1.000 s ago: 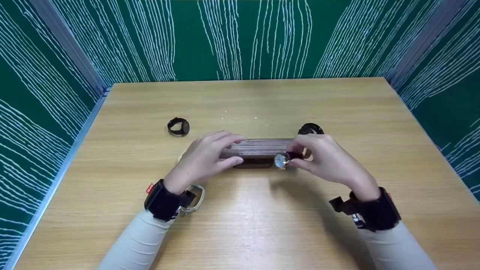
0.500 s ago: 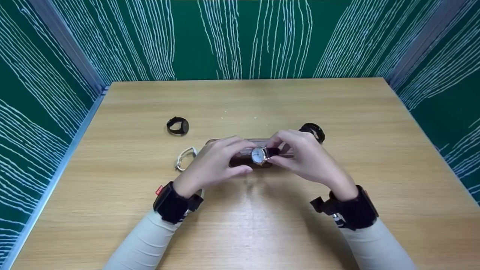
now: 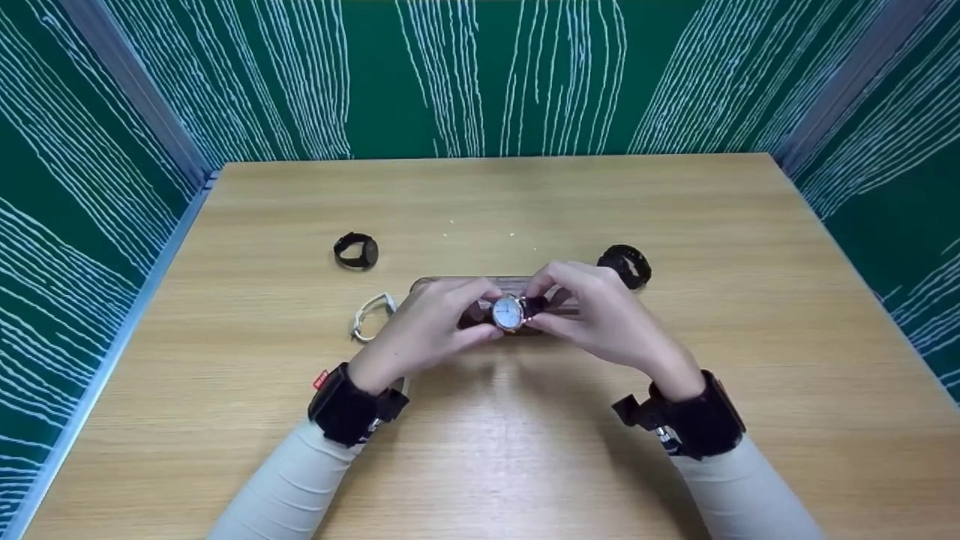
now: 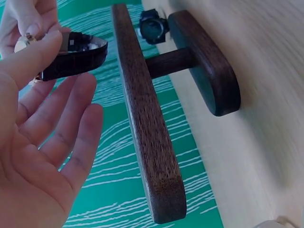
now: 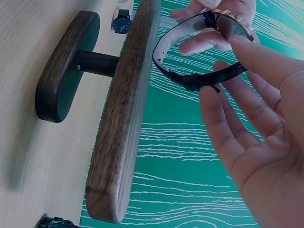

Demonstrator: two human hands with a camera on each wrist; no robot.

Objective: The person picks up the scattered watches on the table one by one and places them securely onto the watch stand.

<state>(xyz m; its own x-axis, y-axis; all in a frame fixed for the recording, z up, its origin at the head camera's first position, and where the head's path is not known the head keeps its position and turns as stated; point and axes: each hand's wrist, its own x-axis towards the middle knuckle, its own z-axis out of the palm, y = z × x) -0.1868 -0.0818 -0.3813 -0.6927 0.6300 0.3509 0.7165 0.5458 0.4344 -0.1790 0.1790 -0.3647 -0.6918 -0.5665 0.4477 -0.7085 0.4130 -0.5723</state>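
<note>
A wristwatch (image 3: 507,313) with a pale dial, gold-coloured case and dark strap is held up between both hands. My right hand (image 3: 600,311) pinches it near the case and strap. My left hand (image 3: 431,315) has its thumb and fingers on the case's other side. In the right wrist view, the watch strap (image 5: 164,47) forms a closed loop towards the stand. Just beyond the hands is a dark wooden T-shaped watch stand (image 4: 149,118), its long bar bare and raised on a short post over a rounded base (image 4: 204,61). The hands partly cover the stand in the head view.
One black watch (image 3: 358,251) lies at the back left, another black watch (image 3: 626,266) behind my right hand. A white-strapped watch (image 3: 373,319) lies left of my left hand. Another pale strap (image 3: 403,386) is mostly hidden by the left wrist. Green walls surround the wooden table (image 3: 495,195).
My right hand has carried the wristwatch left, across the front of the stand, to my left hand. The left hand has shifted slightly right and its fingers have closed in on the watch case.
</note>
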